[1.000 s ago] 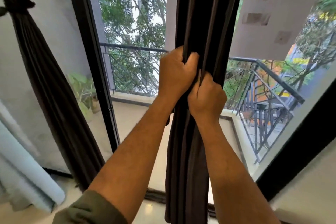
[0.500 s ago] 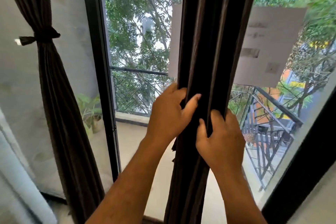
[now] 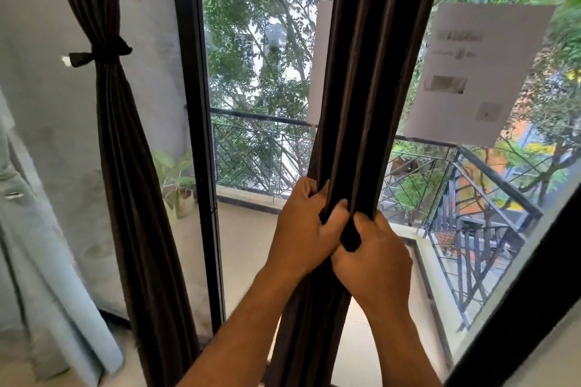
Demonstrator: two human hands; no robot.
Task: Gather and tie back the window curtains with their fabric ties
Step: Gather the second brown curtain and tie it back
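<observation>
A dark brown curtain (image 3: pixel 374 72) hangs bunched in front of the middle of the window. My left hand (image 3: pixel 301 229) grips its folds from the left, fingers curled round the fabric. My right hand (image 3: pixel 377 258) grips the same bunch just below and to the right, thumb pressed on a fold. The two hands touch each other. At the left hangs a second dark curtain (image 3: pixel 125 166), gathered and bound by a knotted fabric tie (image 3: pixel 100 52). No tie shows on the middle curtain.
A black window frame post (image 3: pixel 198 135) stands between the two curtains. White paper sheets (image 3: pixel 474 72) are stuck on the glass at the right. Light grey fabric (image 3: pixel 37 245) hangs at the far left. Outside are a balcony railing (image 3: pixel 261 118) and a potted plant (image 3: pixel 176 185).
My hands have closed together on the middle curtain and squeezed its folds tighter. The view has tilted up, so the left curtain's tie sits lower in the frame.
</observation>
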